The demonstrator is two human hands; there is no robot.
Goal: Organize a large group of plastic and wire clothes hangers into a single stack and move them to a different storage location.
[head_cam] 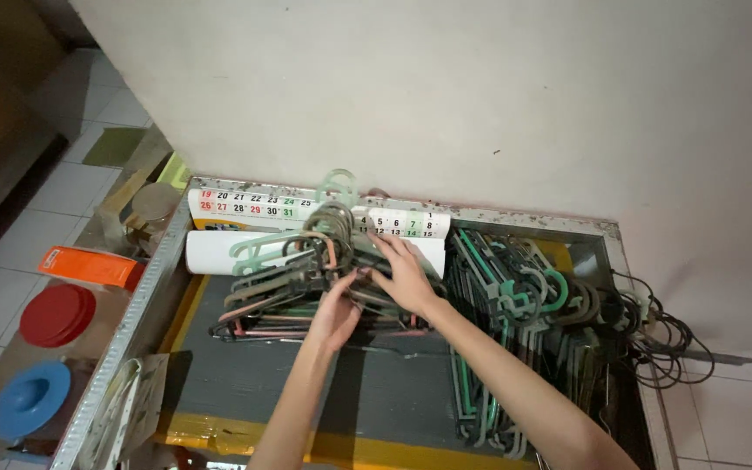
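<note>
A tangled stack of plastic clothes hangers (pixel 285 274), green, grey, pink and black, lies on a dark grey surface (pixel 245 374) with a yellow border. My left hand (pixel 337 313) grips the lower right side of this stack. My right hand (pixel 404 271) rests flat on top of the same hangers near their hooks, fingers spread. A second pile of green and dark hangers (pixel 524 305) lies to the right, apart from both hands.
A rolled paper calendar (pixel 245 209) lies against the white wall behind the hangers. Black cables (pixel 668 339) coil at the right edge. On the left stand a red lid (pixel 57 315), a blue lid (pixel 30 399) and an orange box (pixel 89 265).
</note>
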